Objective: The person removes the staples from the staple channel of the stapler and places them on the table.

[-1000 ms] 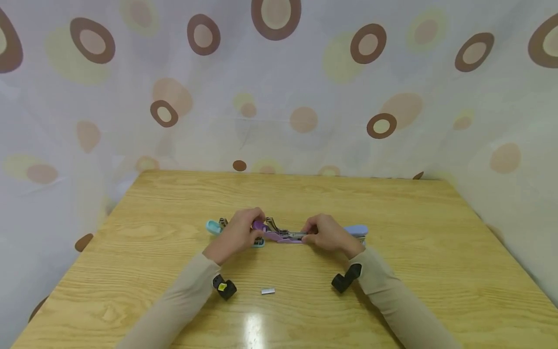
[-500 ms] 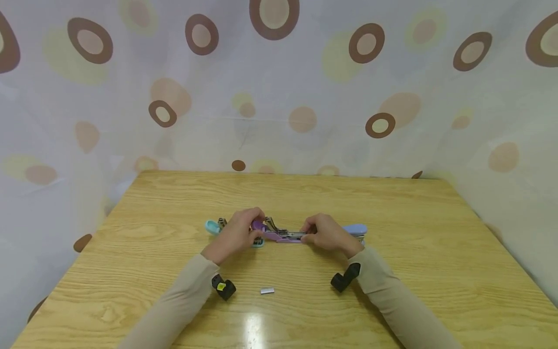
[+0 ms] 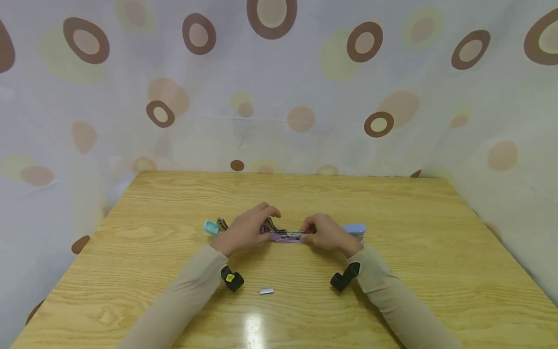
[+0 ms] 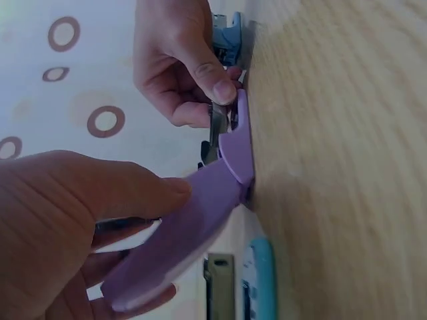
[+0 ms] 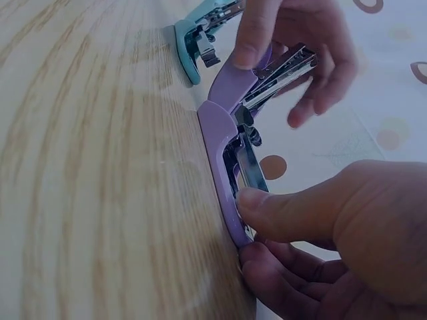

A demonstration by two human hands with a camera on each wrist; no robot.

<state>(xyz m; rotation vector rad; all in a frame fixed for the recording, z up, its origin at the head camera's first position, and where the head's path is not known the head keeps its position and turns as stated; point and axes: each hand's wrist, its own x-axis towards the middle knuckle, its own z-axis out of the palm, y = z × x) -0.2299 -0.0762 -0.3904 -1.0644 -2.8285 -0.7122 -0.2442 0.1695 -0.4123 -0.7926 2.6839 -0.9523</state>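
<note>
Grasping with left hand [image 3: 246, 230] by the cover [image 4: 190, 210] and right hand [image 3: 327, 234] by the tip [image 4: 242, 105] a splayed purple stapler [image 5: 217, 137] with silvery metal innards [image 5: 281, 75] bared, on the bench [image 3: 392, 208] between them.

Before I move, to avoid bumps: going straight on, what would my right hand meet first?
Likely the raised metal arm of the purple stapler, close by the left hand; depth is unclear.

The purple stapler [image 5: 219, 130] looks smooth plastic and shiny metal, the table [image 3: 301, 276] glossy grained wood
</note>
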